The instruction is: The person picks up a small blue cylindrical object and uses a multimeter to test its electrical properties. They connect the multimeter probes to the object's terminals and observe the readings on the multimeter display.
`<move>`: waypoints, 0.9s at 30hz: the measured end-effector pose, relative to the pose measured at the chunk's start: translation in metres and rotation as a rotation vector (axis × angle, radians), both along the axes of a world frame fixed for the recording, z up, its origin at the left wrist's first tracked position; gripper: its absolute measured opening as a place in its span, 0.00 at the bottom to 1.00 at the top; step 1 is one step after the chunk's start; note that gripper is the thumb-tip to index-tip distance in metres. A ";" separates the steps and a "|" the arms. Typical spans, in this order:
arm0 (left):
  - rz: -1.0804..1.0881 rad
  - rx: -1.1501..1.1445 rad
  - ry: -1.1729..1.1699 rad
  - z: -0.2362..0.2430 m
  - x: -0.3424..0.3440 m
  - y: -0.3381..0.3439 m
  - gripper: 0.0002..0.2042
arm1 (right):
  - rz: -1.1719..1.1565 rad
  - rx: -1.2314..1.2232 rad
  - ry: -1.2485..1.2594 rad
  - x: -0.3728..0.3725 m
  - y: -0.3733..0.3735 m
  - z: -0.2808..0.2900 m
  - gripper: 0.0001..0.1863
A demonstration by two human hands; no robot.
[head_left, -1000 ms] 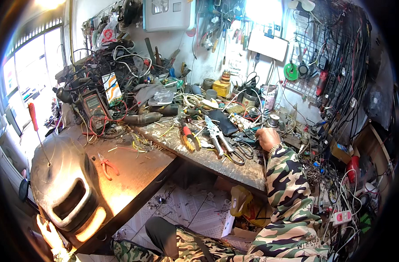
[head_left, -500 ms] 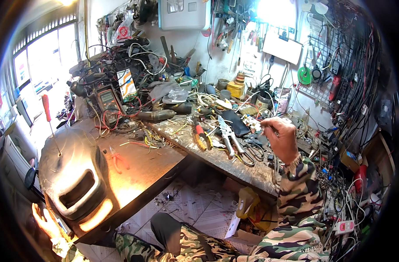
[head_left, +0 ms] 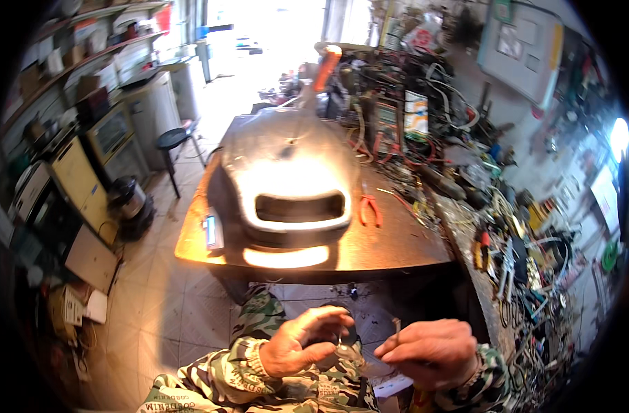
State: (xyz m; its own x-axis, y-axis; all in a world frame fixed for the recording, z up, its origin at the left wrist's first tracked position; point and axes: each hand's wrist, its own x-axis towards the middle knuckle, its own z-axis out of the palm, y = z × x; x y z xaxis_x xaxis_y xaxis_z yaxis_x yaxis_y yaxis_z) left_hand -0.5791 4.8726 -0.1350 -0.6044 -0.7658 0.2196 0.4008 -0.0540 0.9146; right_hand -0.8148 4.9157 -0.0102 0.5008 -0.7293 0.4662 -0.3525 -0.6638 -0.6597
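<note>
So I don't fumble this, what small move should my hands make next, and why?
Probably ease your right hand a little toward your left hand: the two face each other in front of the bench, a gap apart, the left's thumb and fingers parted, the right's fingertips seemingly pinched. Blur hides what, if anything, they hold.

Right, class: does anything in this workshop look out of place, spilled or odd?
Mostly untidiness. Wires sit in a tangled heap beyond the red-handled pliers, where tidy coils might be expected. Small dark scraps lie on the tiled floor, looking dropped. I see no plain damage.
</note>
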 end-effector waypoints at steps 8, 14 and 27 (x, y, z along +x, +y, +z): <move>0.078 0.154 -0.055 -0.039 0.042 0.019 0.13 | 0.209 0.107 0.001 0.040 -0.020 -0.023 0.12; 0.324 0.049 -0.034 -0.038 0.071 0.022 0.08 | 0.034 0.168 -0.050 0.042 -0.020 -0.037 0.09; 0.671 -0.181 -0.167 0.032 0.094 0.026 0.05 | -0.294 -0.374 0.184 0.056 -0.031 -0.035 0.10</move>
